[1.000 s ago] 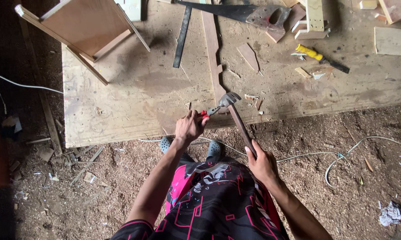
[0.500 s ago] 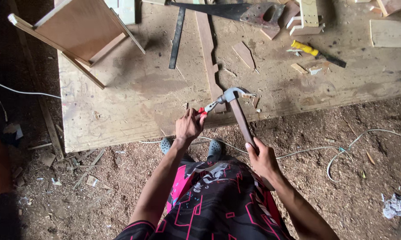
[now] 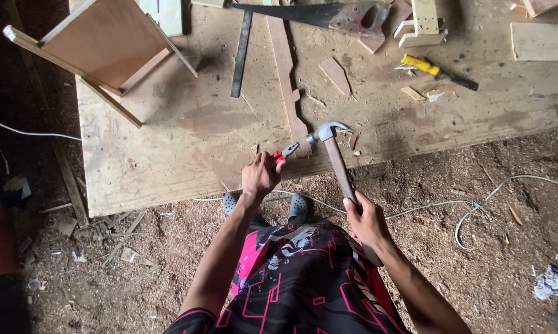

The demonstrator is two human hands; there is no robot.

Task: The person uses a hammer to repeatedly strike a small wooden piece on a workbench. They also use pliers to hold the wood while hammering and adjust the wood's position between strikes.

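Hammer (image 3: 332, 143) in right hand (image 3: 367, 218), claw head just right of frame centre, over the near edge of the plywood table (image 3: 167, 161). Wooden handle runs down-right into the fist; fingers wrapped tight round the lower handle. Head appears lifted a little off the board, though height is hard to read from above.

Left hand (image 3: 260, 174) just left of centre, closed on red-handled pliers (image 3: 287, 151). Plier tips point up-right toward the hammer head and stop just short of it, at the foot of a long thin wood strip (image 3: 285, 68) that runs up the table. Whatever the tips pinch is too small to see; probably a small nail, cannot confirm.

Step in hand, as I judge it: steadying a small fastener with the pliers while the hammer is poised to strike. Next move would call for a short, square blow onto the plier tips' target, left hand held rigid and clear of the face, light force so the piece does not bend or skip.

Around: handsaw (image 3: 328, 13) top centre, yellow-handled tool (image 3: 436, 71) upper right, dark flat bar (image 3: 242, 52) left of the strip, wooden box frame (image 3: 105, 46) upper left. Sawdust floor (image 3: 495, 247) below, with a pale cord (image 3: 495, 192) trailing at right.
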